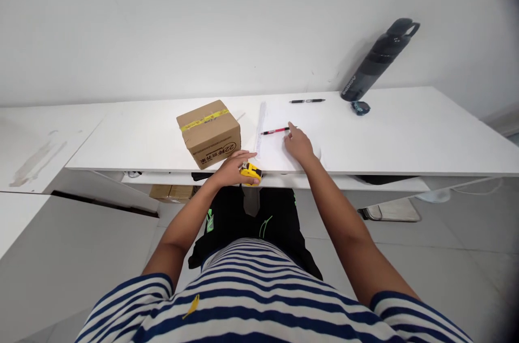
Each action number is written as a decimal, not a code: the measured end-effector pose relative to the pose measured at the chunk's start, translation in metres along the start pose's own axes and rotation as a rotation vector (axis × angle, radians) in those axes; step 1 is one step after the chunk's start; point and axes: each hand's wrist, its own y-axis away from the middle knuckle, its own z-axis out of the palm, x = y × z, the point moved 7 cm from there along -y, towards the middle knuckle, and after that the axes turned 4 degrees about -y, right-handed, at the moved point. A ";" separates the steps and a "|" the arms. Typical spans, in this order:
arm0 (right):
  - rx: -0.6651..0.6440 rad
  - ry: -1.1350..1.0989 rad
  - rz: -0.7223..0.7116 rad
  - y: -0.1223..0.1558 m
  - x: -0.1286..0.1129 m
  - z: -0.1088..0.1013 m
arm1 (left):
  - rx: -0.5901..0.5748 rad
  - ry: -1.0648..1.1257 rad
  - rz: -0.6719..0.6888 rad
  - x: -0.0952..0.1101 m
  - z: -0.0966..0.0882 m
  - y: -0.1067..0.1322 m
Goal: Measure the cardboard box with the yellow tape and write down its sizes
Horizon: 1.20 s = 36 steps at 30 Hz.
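My left hand [234,169] is closed around a yellow tape measure [252,172] at the front edge of the white desk, just in front of a cardboard box [213,132]. The box is sealed with yellow tape and has dark print on its front. My right hand [299,144] rests over the desk, its fingertips pinched at the right end of a red and black pen [275,130]. The pen's other end points left, to a pale strip [260,129] with faint markings that lies beside the box. Whether the pen touches the surface, I cannot tell.
Farther back lies a black pen [307,101]. A dark water bottle [373,65] stands near the wall, with a small dark round item [360,108] at its foot. Under the desktop runs a shelf [284,181]; cardboard boxes [171,192] sit below on the left.
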 end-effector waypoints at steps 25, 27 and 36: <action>-0.350 -1.170 0.045 0.140 -0.041 0.032 | 0.211 -0.774 -0.189 0.040 -0.132 0.034; -0.312 -1.133 0.031 0.134 -0.038 0.026 | 0.160 -0.758 -0.085 0.046 -0.122 0.037; 0.006 -0.775 -0.441 0.112 -0.082 -0.033 | 0.452 -0.575 0.302 0.072 -0.126 0.048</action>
